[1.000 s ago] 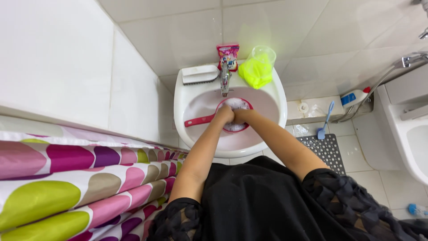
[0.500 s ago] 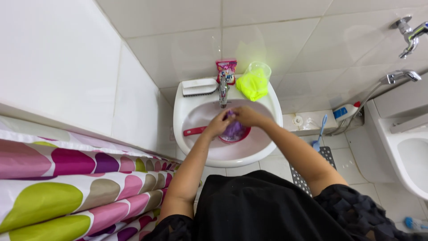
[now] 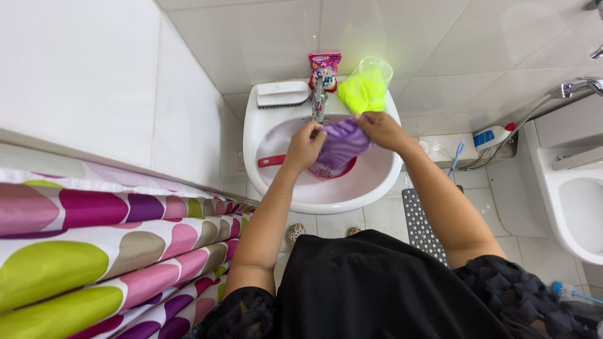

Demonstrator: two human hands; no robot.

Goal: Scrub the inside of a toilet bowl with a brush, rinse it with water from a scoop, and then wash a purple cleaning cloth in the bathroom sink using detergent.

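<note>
**Purple cloth held over the basin**

A curtain [image 3: 94, 251] with large pink, purple, green and beige spots fills the lower left of the view, draped beside the white tiled wall. Ahead of it a white sink [image 3: 276, 182] is fixed to the wall, with a chrome tap [image 3: 319, 100] at its back edge. Inside the bowl sits a red scoop-like pan [image 3: 276, 161], its handle pointing to the person's left.

Above that pan both hands hold a purple cloth [image 3: 342, 144]. The left hand [image 3: 304, 145] has its fingers closed on the cloth's left edge; the right hand [image 3: 380, 129] pinches the upper right edge, so the cloth hangs between them, just below the tap.

On the sink's rim lie a white scrubbing brush [image 3: 282, 94], a pink packet [image 3: 325, 69] upright against the wall, and a clear cup [image 3: 367, 81] stuffed with something neon yellow, just beside the right hand.
</note>
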